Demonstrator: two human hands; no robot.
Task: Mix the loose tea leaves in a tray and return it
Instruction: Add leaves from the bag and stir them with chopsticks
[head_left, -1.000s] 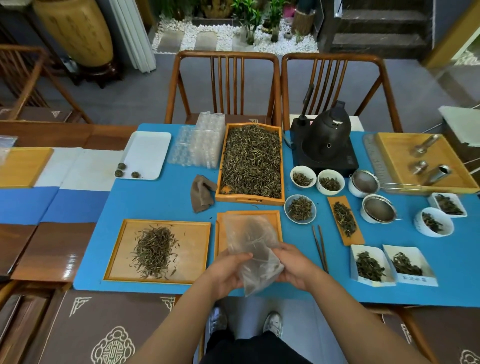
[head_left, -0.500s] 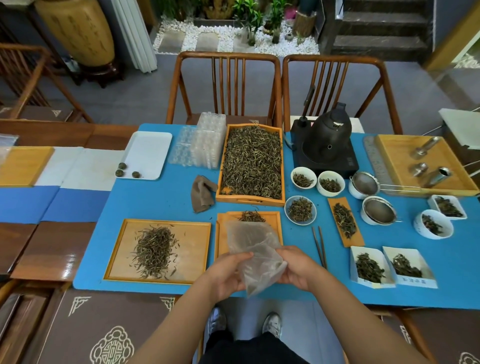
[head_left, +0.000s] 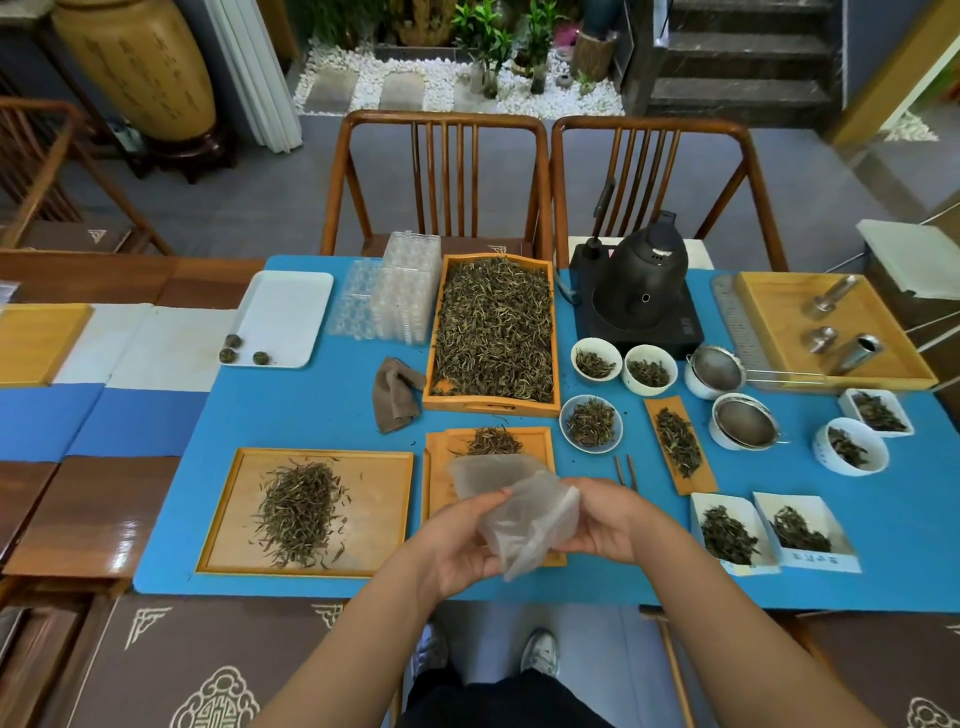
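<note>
Blue mat (head_left: 311, 415), bag (head_left: 519, 519) now lower, small tray's leaves (head_left: 493, 441) uncovered

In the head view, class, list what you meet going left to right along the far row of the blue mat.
White tray → clear plastic moulds → big tea tray → black kettle → wooden tray of metal tools.

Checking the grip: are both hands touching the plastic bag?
Touching. The head view shows the left hand and right hand each pinching a side of the bag.
</note>
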